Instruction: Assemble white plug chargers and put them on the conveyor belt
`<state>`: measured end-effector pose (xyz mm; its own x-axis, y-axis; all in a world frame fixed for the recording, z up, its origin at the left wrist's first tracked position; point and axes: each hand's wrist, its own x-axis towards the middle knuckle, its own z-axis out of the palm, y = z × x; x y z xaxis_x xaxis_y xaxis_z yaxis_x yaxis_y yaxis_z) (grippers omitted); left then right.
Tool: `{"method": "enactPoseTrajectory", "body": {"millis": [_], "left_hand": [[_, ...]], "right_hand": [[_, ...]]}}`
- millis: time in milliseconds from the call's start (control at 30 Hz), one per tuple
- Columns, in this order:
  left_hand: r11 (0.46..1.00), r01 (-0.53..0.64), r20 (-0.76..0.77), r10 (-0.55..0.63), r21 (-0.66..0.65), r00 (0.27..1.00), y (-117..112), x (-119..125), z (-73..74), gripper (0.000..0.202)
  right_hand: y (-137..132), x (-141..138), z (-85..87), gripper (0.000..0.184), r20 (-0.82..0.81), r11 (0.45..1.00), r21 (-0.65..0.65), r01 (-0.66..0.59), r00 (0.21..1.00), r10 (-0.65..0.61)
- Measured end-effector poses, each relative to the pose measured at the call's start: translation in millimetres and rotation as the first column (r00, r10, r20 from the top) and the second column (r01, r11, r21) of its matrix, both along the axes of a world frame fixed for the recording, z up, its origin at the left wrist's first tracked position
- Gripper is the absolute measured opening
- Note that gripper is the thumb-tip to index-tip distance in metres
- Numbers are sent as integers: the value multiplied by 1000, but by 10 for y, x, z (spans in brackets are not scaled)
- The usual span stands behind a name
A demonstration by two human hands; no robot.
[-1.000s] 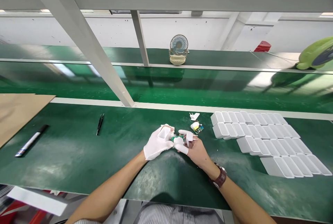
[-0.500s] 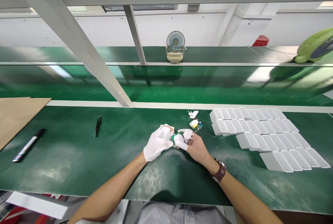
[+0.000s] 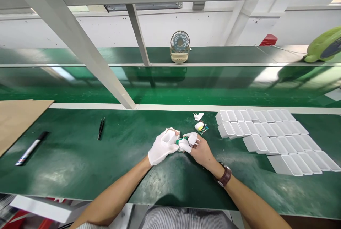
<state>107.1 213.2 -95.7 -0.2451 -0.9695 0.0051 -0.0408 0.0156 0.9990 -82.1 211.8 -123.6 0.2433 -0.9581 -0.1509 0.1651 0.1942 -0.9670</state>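
My left hand (image 3: 158, 152), in a white glove, is closed around a small white open-topped plastic case (image 3: 167, 137). My right hand (image 3: 201, 152) has white covers on some fingertips. It pinches a small green circuit board (image 3: 182, 139) and a white plug piece (image 3: 193, 138) with metal pins pointing right. Board and case are close together between the hands; whether they touch is hidden by the fingers. Just beyond my right hand lie another circuit board (image 3: 203, 129) with a white part and a loose white plug piece (image 3: 198, 116).
Rows of white plastic cases (image 3: 282, 143) stand on the green bench (image 3: 80, 165) at right. Black tweezers (image 3: 101, 128), a marker (image 3: 32, 149) and brown cardboard (image 3: 18, 119) lie at left. A slanted metal post (image 3: 106, 72) meets the bench's back edge. A small fan (image 3: 180, 46) stands behind.
Both hands keep nearly the same pose and grip. The board between them looks tilted slightly differently, and the whole view has shifted a little.
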Motion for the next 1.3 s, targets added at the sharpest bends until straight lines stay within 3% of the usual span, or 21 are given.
{"method": "enactPoseTrajectory", "body": {"millis": [167,267,367,567,800,1067,1233,1300], "left_hand": [[998,-55,98,53,19,994,-40,-7,-16,34],[997,-67,157,60,38,986,-61,0,9,33],[998,-56,158,49,40,986,-69,9,27,34],[999,-39,179,40,-6,983,-69,-8,4,26],[992,-101,146,89,80,985,-74,-15,-35,28],[993,-92,119,83,73,989,-74,-4,-71,31],[982,-171,134,159,86,978,-86,6,-122,21],[979,-182,127,169,92,977,-91,8,-128,20]], "right_hand": [[-2,-4,-57,35,36,997,-31,-71,997,72],[22,-6,-83,45,-5,991,-104,-90,996,89],[44,-2,-67,51,-59,990,-116,-74,996,68],[20,2,-63,46,-60,995,-90,-42,998,37],[33,-6,-61,56,55,987,-79,-139,988,144],[49,11,-126,48,-266,971,-215,-102,963,42],[10,-27,-25,72,-192,982,-50,-180,967,167],[7,-23,5,74,-157,983,-5,-182,971,178]]}}
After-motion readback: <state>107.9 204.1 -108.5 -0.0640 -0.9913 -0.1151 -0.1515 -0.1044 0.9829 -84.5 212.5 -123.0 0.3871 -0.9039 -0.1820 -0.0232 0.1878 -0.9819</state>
